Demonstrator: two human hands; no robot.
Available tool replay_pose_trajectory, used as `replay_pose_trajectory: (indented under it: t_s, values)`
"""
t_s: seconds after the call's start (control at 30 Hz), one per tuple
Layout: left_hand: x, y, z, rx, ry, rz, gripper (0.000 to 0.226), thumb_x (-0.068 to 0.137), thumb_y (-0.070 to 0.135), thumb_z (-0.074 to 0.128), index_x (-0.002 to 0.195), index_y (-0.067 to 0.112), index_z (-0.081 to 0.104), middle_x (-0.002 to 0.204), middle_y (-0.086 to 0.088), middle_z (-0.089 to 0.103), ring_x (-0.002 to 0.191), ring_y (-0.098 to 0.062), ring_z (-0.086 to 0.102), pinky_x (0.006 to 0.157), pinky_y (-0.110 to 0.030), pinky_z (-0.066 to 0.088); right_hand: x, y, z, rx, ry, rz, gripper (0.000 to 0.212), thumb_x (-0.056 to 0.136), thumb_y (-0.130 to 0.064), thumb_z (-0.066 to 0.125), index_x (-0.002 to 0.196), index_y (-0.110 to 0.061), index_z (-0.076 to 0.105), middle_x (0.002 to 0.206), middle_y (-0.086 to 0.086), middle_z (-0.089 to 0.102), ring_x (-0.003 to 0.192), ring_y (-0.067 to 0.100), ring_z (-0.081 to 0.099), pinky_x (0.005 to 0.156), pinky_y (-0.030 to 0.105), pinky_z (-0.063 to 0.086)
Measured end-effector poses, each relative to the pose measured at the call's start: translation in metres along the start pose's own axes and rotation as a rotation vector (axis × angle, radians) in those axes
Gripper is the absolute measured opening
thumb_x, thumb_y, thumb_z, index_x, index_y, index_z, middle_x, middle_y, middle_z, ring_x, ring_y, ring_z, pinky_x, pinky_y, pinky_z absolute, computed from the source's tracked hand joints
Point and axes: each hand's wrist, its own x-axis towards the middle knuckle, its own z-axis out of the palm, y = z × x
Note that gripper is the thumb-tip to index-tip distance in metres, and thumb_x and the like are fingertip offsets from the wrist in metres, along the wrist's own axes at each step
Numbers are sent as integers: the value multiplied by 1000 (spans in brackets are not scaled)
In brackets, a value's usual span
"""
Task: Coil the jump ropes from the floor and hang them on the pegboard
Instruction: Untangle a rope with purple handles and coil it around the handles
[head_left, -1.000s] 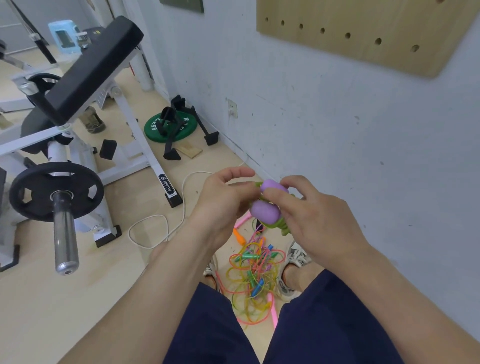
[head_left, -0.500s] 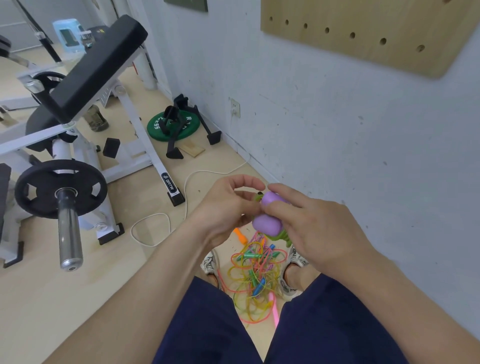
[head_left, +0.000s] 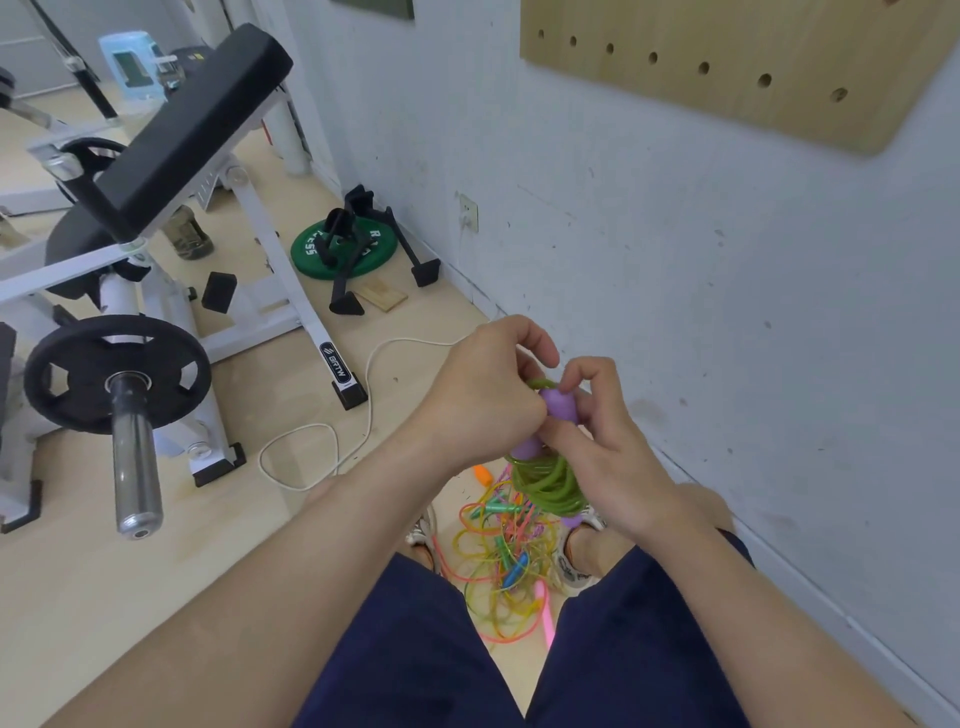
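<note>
A green jump rope with purple handles is bundled into a coil between my hands at the frame's middle. My left hand grips the upper part of the bundle, fingers curled. My right hand pinches a purple handle with thumb and forefinger while the green coil hangs below it. A tangle of orange, yellow, pink and green jump ropes lies on the floor between my feet. The wooden pegboard hangs on the wall at top right, its holes showing no pegs.
A white weight bench with a black pad and a loaded bar stands to the left. A green weight plate and black stands lie near the wall. A white cable loops across the floor. The wall runs along the right.
My hands have turned the bundle: the purple handles now stand more upright and the green coil hangs lower below my right hand. The view shifted slightly.
</note>
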Motion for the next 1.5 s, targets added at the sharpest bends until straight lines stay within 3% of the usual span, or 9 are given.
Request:
replay_pose_trajectory:
  t_s: [0.17,0.5,0.77,0.93,1.1,1.2,1.27,1.43,1.5]
  values:
    - [0,2,-2,-100,15,-34,29,65,-2,69,81,19,57,67,4,64,54,-8,55,53,-26,46,3,0,4,324,87,97,20,90,4,56,104,-11,60,83,1,70,75,9,66,64,20,52]
    - [2,3,-24,-471,-237,-133,37,88,-18,40,102,6,65,87,-12,74,71,-17,66,71,-22,56,5,1,1,213,267,55,11,71,-17,57,79,-24,61,74,-2,61,72,13,58,67,30,50]
    - [11,-7,-27,-362,-366,-131,10,76,10,73,84,12,78,65,-4,63,53,-8,48,42,-15,37,0,-9,-3,531,125,77,15,71,-8,56,84,-14,54,70,2,60,69,15,59,63,27,52]
    - [14,-23,-30,-523,-476,-175,14,70,16,73,83,14,79,83,-5,72,80,-17,63,72,-21,56,1,-13,-7,536,30,53,23,74,-6,59,92,-16,49,72,0,61,69,15,59,66,30,51]
    - [10,-37,-28,-569,-598,-292,15,72,17,70,82,8,77,74,-2,68,67,-11,58,60,-17,53,3,-12,-11,493,-31,59,30,71,-12,73,92,-19,53,83,7,58,77,21,58,71,33,50]
    - [6,-37,-24,-535,-536,-238,25,69,4,64,92,-2,72,81,-11,64,75,-22,55,66,-27,49,5,-15,-11,523,-70,65,44,64,-34,88,94,-19,60,92,8,66,82,21,63,72,31,55]
    - [5,-30,-20,-454,-424,-167,36,63,-1,58,97,-11,63,88,-17,60,79,-28,56,66,-31,52,6,-17,-11,559,-36,66,37,71,-35,76,98,-13,61,91,5,70,81,17,66,71,27,56]
    - [-1,-10,-15,-273,-187,48,11,73,-13,59,75,-11,49,64,-11,50,50,-21,53,50,-27,51,2,-22,-11,578,-27,41,26,82,-25,58,100,-7,65,85,5,71,81,17,68,76,32,58]
    - [-4,-12,-13,-283,-137,45,22,78,-22,53,67,-3,49,57,-1,45,46,-18,50,48,-26,49,-3,-21,-12,478,22,-26,22,86,-30,63,98,-13,69,91,7,71,89,21,67,85,36,56]
